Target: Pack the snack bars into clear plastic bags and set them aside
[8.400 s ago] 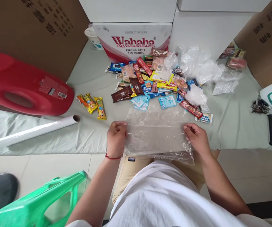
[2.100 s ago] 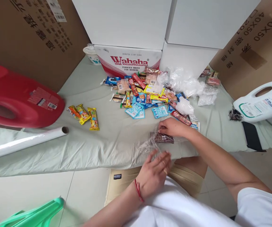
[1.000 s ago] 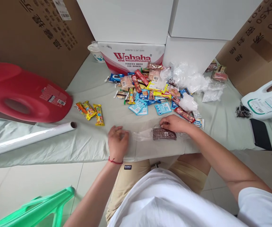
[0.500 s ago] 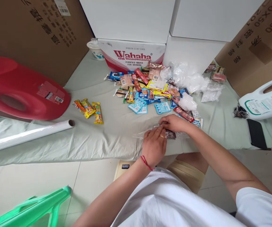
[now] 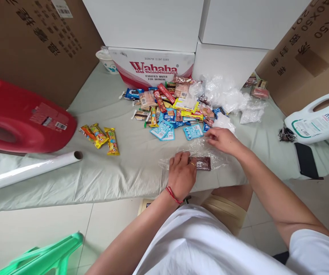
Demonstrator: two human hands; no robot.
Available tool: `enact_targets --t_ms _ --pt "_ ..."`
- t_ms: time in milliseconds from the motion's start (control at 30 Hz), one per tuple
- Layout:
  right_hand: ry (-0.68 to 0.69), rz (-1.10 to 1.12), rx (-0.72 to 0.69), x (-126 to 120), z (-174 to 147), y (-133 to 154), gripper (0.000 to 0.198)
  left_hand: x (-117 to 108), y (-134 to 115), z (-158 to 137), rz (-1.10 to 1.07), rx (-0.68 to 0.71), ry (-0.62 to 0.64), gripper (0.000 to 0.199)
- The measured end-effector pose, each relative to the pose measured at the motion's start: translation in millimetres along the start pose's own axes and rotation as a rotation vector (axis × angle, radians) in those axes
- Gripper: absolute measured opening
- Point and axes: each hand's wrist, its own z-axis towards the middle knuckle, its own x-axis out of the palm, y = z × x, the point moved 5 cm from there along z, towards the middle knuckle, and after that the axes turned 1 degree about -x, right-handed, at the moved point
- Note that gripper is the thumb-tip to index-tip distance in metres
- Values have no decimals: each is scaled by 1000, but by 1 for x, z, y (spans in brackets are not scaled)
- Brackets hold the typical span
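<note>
A brown-wrapped snack bar (image 5: 204, 163) lies on a crinkled sheet of clear plastic film (image 5: 217, 158) near the table's front edge. My left hand (image 5: 182, 172) is over the bar's left end, its fingers bent down on the bar and the film; the thumb is hidden. To the upper right of the bar, my right hand (image 5: 224, 140) has its fingertips pinched together at the far edge of the film. Just beyond the hands is a heap of wrapped snacks, with a light-blue packet (image 5: 193, 132) closest to my right fingers.
Several yellow snack packets (image 5: 112, 141) and a white roll (image 5: 33, 170) lie to the left, beside a red jug (image 5: 24, 114). At the right are a white detergent bottle (image 5: 319, 118) and a black phone (image 5: 307, 160). A Wahaha box (image 5: 155, 67) stands behind the heap.
My right hand has moved away from the bar, up and to the right, and the film now spreads between the hands. More of the bar shows. My left hand stays over it.
</note>
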Motion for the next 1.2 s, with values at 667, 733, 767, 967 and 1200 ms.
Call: enact_targets --t_ms 667,733,767,967,1200 --pt "183 -152 -118 23 -32 96 24 7 -12 -4 25 -93 395 38" --pt "133 -59 -72 37 -51 95 29 10 -9 -5 -37 -105 377 34" --pt "96 0 -63 43 -59 93 32 10 -7 -6 -86 -114 356 33" --pt "-20 48 -128 71 -83 87 48 9 27 -21 -463 -116 317 28" --pt "47 3 -147 78 -84 94 51 -11 97 -21 -476 -450 -225 66"
